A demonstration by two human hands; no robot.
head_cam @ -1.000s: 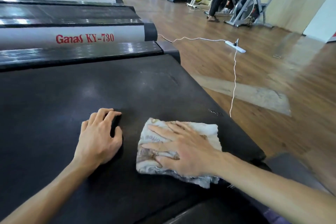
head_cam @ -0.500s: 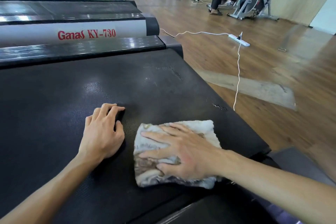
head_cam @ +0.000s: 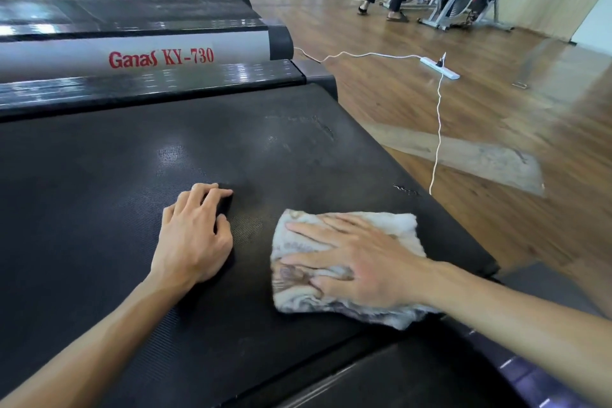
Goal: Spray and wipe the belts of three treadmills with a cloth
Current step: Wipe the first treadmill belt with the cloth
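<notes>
With the cloth (head_cam: 344, 262) now slid nearer the belt's (head_cam: 99, 209) right edge than a second ago, the right hand (head_cam: 361, 265) presses it flat, fingers spread, the left hand (head_cam: 195, 235) braced loosely curled beside it, so wiping continues.

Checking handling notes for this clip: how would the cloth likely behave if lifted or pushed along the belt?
The cloth looks soft and folded, so it would probably droop when lifted. Under the flat right hand it likely drags rather than glides on the textured belt.
</notes>
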